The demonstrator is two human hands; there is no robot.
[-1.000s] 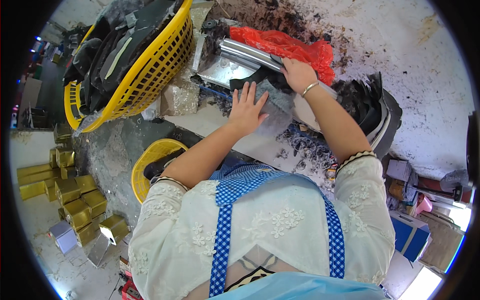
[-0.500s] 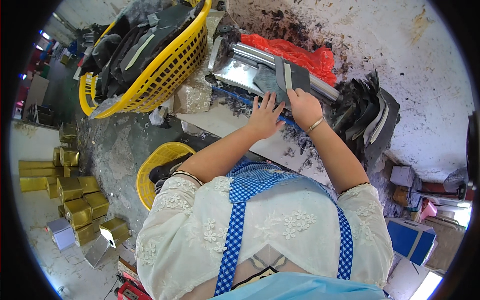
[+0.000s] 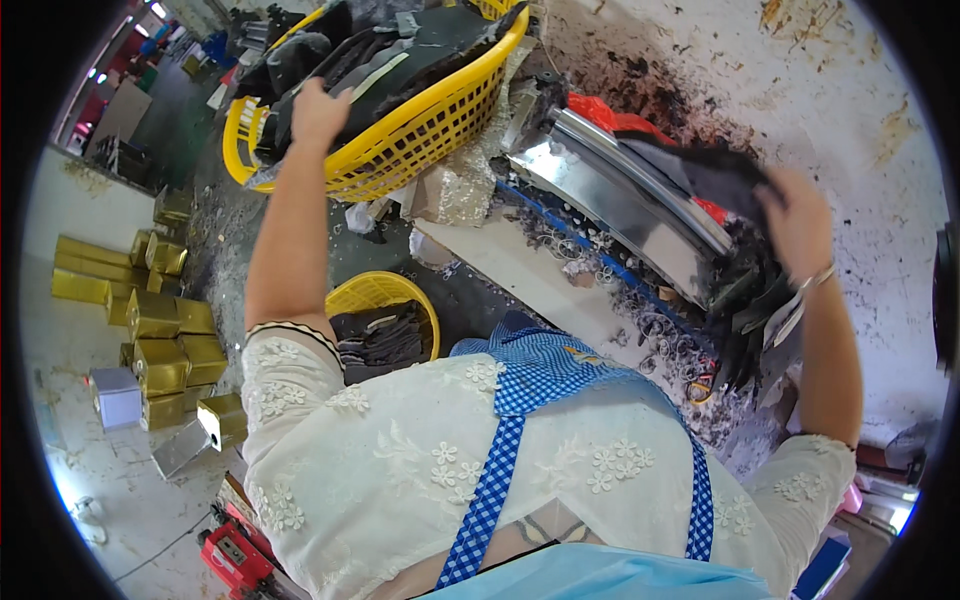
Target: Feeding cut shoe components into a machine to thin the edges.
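My left hand [image 3: 318,118] reaches into the big yellow basket [image 3: 420,140], its fingers curled at the edge of the dark sheet pieces [image 3: 390,75] heaped there. One of those pieces carries a pale strip. On the right, my right hand [image 3: 800,222], slightly blurred, grips the end of a limp dark sheet piece [image 3: 705,172], which stretches behind the metal rollers [image 3: 640,178] of a machine. Below the rollers, the machine's shiny plate [image 3: 610,215] has nothing lying on it. Under my right hand hangs a stack of dark pieces [image 3: 755,325].
A red plastic bag [image 3: 592,108] lies behind the rollers. Offcuts and dark fluff litter the pale board [image 3: 500,262] in front. A smaller yellow basket [image 3: 432,320] with dark pieces stands below. Gold tins [image 3: 160,365] are grouped at left, near a red machine [image 3: 235,550].
My left hand has left the machine's plate and gone to the big basket. My right hand has moved right, carrying the dark piece off the rollers' front. The view has shifted left.
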